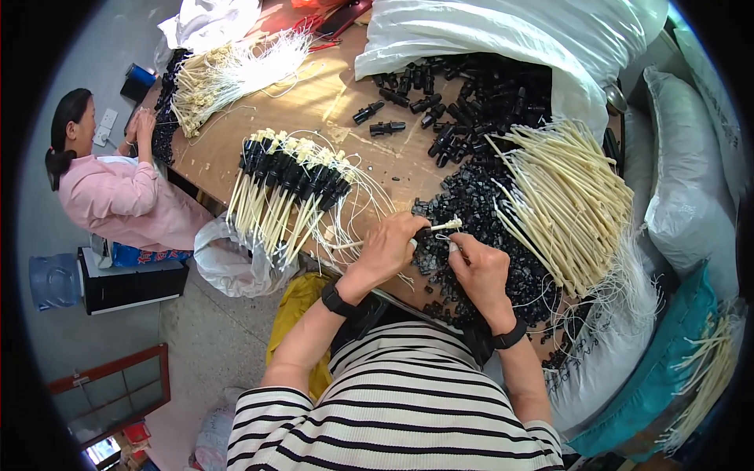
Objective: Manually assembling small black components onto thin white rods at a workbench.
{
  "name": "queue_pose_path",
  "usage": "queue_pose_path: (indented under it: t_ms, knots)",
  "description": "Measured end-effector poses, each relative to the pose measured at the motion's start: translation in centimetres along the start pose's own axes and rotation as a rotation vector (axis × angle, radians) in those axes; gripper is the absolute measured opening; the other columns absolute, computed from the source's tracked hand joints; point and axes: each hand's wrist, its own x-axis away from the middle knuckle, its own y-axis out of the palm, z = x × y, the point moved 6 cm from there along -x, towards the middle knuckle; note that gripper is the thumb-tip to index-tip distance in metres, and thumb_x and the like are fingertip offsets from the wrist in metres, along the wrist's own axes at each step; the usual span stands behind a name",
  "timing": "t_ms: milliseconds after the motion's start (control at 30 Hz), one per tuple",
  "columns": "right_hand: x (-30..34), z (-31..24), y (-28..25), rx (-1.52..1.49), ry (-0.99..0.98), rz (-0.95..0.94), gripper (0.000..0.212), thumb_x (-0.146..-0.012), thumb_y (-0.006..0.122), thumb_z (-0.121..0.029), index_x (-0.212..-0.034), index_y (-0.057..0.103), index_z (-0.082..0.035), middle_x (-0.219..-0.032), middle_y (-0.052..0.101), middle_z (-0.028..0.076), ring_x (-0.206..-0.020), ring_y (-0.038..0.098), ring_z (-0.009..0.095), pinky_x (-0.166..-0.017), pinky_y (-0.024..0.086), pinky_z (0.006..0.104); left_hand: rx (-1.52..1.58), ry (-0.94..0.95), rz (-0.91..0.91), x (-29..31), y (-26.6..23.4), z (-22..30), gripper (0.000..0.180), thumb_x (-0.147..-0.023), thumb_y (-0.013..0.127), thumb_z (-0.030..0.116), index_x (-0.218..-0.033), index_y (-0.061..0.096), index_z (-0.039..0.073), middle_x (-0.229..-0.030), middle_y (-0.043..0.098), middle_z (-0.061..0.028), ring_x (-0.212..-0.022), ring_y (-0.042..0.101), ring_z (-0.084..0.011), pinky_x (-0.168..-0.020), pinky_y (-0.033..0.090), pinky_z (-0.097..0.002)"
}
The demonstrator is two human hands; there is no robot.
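My left hand [386, 247] is closed round a thin cream stick [441, 228] with a pale, frayed-looking tip. Thumb and fingers of my right hand [481, 271] pinch together just below that tip, on a thin white string [442, 236] that seems to loop at the stick. Both hands are above a heap of small black plastic pieces [463, 200] on the table. To the left lies a row of cream sticks with black sleeves [290, 177], their tips pointing away from me. A thick bundle of bare cream sticks [565, 208] rests on the right, white strings trailing from it.
Black tubular fittings [463, 110] spill from a white sack [503, 35] at the back. Another stringed bundle [224, 82] lies far left, where a person in pink [126, 192] works. Full sacks [687, 173] line the right side. A white bag [239, 259] hangs at the table's left edge.
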Motion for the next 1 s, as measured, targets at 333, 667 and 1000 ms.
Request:
queue_pose_path:
  t_ms: [333,667,1000]
  knots:
    - [0.4,0.4,1.0,-0.162,0.049,-0.109,0.013,-0.079,0.064,-0.009,-0.091,0.066,-0.007,-0.069,0.064,0.012,-0.056,0.063,0.028,-0.051,0.049,0.0367,0.016,0.054,-0.169,0.1,0.6,2.1,0.047,-0.071,0.05,-0.005,-0.116,0.057,0.007,-0.101,0.063,-0.0167,-0.097,0.06,-0.038,-0.079,0.049,-0.0446]
    - [0.7,-0.1,1.1,-0.172,-0.094,-0.244,0.018,-0.079,0.067,-0.007,-0.097,0.063,-0.006,-0.069,0.061,0.014,-0.061,0.064,0.03,-0.053,0.05,0.0378,0.497,0.004,-0.303,0.5,1.3,1.4,0.044,-0.077,0.064,0.004,-0.12,0.054,0.004,-0.098,0.066,-0.0106,-0.088,0.065,-0.0272,-0.082,0.05,-0.0335]
    - [2.2,0.4,2.5,-0.263,0.007,-0.284,0.013,-0.086,0.062,-0.01,-0.097,0.068,-0.009,-0.066,0.063,0.012,-0.055,0.063,0.025,-0.051,0.048,0.0346,0.363,0.397,0.029,0.9,-0.7,2.4,0.02,-0.069,0.063,-0.009,-0.084,0.065,0.004,-0.085,0.062,-0.0069,-0.079,0.062,-0.0221,-0.069,0.049,-0.0312]
